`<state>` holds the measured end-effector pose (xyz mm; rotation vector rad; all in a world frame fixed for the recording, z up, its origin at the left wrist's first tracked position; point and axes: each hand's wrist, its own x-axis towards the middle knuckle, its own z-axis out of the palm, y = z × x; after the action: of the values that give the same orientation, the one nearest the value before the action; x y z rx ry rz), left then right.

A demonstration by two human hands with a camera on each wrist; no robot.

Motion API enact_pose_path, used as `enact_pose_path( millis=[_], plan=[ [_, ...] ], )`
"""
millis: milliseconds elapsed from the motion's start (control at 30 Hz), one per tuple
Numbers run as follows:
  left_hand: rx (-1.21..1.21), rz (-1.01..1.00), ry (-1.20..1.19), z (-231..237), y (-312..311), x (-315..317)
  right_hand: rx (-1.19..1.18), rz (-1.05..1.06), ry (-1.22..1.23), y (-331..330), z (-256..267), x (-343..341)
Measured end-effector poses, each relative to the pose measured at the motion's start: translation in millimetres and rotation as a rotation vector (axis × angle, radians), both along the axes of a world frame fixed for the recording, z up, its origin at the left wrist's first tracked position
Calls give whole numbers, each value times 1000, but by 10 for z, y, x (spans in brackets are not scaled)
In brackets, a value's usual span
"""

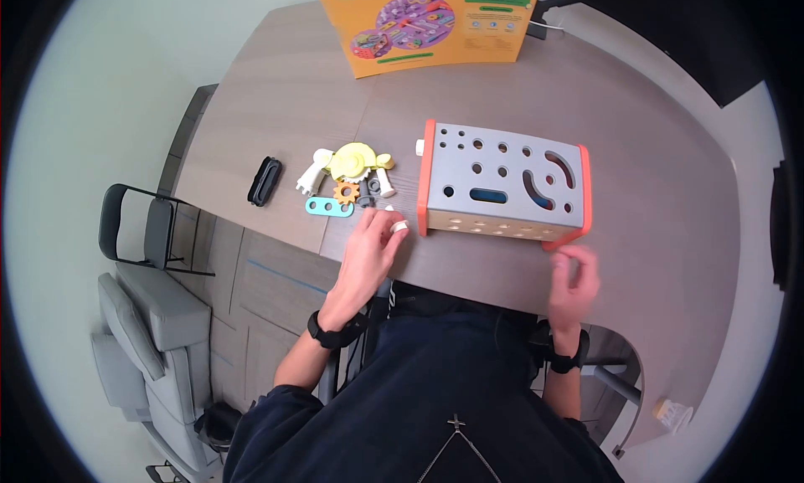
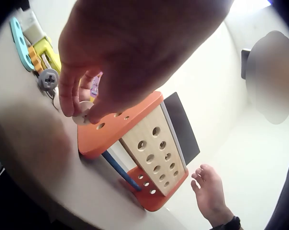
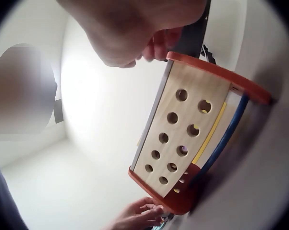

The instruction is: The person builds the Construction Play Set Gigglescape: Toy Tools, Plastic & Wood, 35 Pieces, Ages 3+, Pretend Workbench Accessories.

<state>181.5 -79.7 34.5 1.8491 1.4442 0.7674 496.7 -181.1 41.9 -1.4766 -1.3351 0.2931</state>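
My left hand [image 1: 368,253] pinches a small white toy screw [image 2: 83,114] between thumb and fingers, its round head marked with a cross slot. It is just left of the toy workbench [image 1: 501,169], which has a grey holed top, orange end panels and a wooden holed side. A grey toy screw [image 2: 48,79] lies on the table near the left fingertips. My right hand [image 1: 574,284] holds nothing and hovers with loosely bent fingers by the bench's front right corner.
Left of the bench lie yellow pieces [image 1: 353,159], an orange gear [image 1: 346,193], a turquoise holed strip [image 1: 329,207] and white parts. Farther left is a black case [image 1: 265,182]. A yellow box [image 1: 435,23] stands at the back, and a dark screen [image 1: 670,31] at the back right.
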Motion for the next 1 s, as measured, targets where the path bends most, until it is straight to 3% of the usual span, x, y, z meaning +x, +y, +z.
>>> enact_pose_path(
  millis=[133,233,533,733,1000],
  plan=[
    [-2,-34,-55,227,-205,91,-221,425,-72,103,231,-368],
    [10,-112,-109,270,-320,174,-160,504,-143,181,232,-601],
    [-58,-392,-238,303,-401,545,-216,476,-127,123,166,-566],
    [-156,-463,-301,302,-349,770,-247,423,-136,-10,168,-385],
    [-114,-506,-333,266,-344,881,-255,361,-101,-39,151,-301]
  ],
)
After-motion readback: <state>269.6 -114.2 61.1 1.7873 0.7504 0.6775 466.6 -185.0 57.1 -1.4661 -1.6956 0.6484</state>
